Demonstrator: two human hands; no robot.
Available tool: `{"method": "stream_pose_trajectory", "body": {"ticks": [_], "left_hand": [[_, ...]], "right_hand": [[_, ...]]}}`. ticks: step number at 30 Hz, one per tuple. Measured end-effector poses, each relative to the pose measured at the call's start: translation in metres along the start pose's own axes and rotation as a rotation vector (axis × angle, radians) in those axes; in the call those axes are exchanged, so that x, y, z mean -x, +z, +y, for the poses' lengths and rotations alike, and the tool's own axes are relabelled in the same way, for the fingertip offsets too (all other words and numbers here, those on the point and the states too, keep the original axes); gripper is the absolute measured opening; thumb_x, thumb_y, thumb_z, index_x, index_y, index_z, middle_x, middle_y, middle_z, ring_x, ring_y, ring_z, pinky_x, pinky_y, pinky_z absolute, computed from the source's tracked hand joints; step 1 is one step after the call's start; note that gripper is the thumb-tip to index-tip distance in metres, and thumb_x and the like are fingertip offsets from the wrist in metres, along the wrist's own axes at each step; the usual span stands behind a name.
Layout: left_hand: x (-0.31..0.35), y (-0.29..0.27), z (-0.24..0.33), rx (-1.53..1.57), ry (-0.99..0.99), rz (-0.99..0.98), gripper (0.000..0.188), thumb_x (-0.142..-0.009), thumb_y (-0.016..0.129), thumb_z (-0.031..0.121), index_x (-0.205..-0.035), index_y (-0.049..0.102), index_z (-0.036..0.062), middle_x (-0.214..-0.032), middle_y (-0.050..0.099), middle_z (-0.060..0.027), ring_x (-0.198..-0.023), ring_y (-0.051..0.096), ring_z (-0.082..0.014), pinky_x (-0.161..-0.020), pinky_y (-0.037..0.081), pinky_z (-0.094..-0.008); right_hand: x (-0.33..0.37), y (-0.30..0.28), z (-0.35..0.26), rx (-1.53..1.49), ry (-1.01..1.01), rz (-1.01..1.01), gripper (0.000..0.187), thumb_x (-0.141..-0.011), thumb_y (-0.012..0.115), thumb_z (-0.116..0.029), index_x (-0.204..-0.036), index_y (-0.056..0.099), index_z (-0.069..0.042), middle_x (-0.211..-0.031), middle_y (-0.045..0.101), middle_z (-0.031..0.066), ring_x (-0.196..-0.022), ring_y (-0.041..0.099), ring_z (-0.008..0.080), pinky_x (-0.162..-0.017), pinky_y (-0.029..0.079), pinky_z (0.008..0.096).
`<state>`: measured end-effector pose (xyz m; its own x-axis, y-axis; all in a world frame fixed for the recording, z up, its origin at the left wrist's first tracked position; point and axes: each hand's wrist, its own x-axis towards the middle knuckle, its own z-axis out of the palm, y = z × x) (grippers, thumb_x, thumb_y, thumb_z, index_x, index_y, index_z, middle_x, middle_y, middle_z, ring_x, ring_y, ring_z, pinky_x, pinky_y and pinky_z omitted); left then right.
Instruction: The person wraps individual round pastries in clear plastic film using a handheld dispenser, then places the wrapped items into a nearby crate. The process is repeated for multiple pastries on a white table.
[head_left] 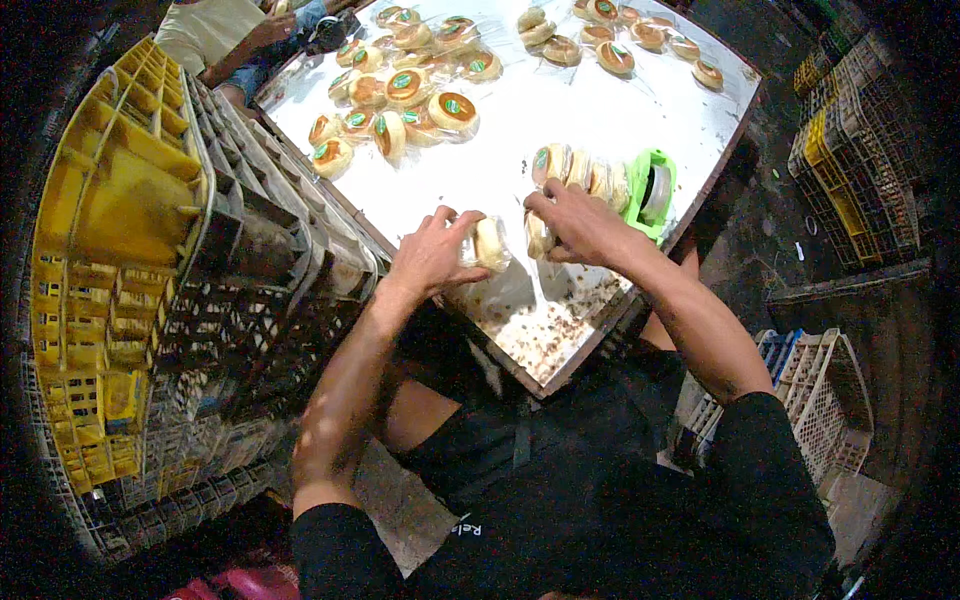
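Observation:
My left hand [437,252] is closed round a pale round bun [491,243] in see-through wrap, held on its edge over the near part of the white table [480,185]. To its right, my right hand [582,222] grips another wrapped bun [538,236], partly covered by the fingers. Just beyond that hand stands a row of wrapped buns [583,172] on edge, the end one showing a green label. A bright green tape dispenser [640,212] with a roll in it touches or nearly touches the row's right end.
Many labelled buns [405,87] lie heaped at the table's far left, with more buns [614,57] at the far right. Brown crumbs [545,335] cover the near corner. Stacked yellow crates [120,200] rise at left; other crates [845,160] stand right. Another person [235,35] sits far left.

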<state>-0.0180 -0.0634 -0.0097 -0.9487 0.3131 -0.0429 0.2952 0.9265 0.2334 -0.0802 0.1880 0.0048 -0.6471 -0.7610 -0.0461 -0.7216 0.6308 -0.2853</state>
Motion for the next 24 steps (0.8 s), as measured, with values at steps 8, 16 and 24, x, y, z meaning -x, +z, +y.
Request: {"method": "stream_pose_trajectory", "body": {"ticks": [8,16,24], "left_hand": [[0.019,0.037,0.029,-0.002,-0.007,-0.045,0.086,-0.064,0.083,0.039,-0.134,0.041,0.0130,-0.128,0.047,-0.0190,-0.120,0.047,-0.0410,-0.087,0.052,-0.0505],[0.039,0.026,0.037,-0.110,-0.051,0.024,0.107,-0.057,0.084,0.051,-0.144,0.032,0.0152,-0.139,0.042,-0.0166,-0.126,0.039,-0.0437,-0.091,0.051,-0.0510],[0.039,0.035,0.039,-0.127,-0.038,-0.016,0.106,-0.052,0.084,0.056,-0.140,0.040,0.0160,-0.127,0.051,-0.0143,-0.114,0.049,-0.0399,-0.083,0.054,-0.0495]], "right_hand": [[0.025,0.049,-0.026,0.064,0.090,-0.076,0.069,-0.068,0.070,0.000,-0.129,0.040,0.000,-0.124,0.045,0.0195,-0.108,0.054,0.0408,-0.081,0.055,0.0448],[0.028,0.039,-0.045,-0.130,0.081,0.083,0.108,-0.063,0.085,-0.015,-0.147,0.019,-0.007,-0.142,0.032,0.0246,-0.126,0.042,0.0434,-0.099,0.046,0.0472],[0.040,0.065,-0.057,-0.176,0.280,0.060,0.102,-0.062,0.085,-0.015,-0.145,0.024,-0.012,-0.131,0.044,0.0233,-0.115,0.052,0.0418,-0.092,0.047,0.0475]]}}
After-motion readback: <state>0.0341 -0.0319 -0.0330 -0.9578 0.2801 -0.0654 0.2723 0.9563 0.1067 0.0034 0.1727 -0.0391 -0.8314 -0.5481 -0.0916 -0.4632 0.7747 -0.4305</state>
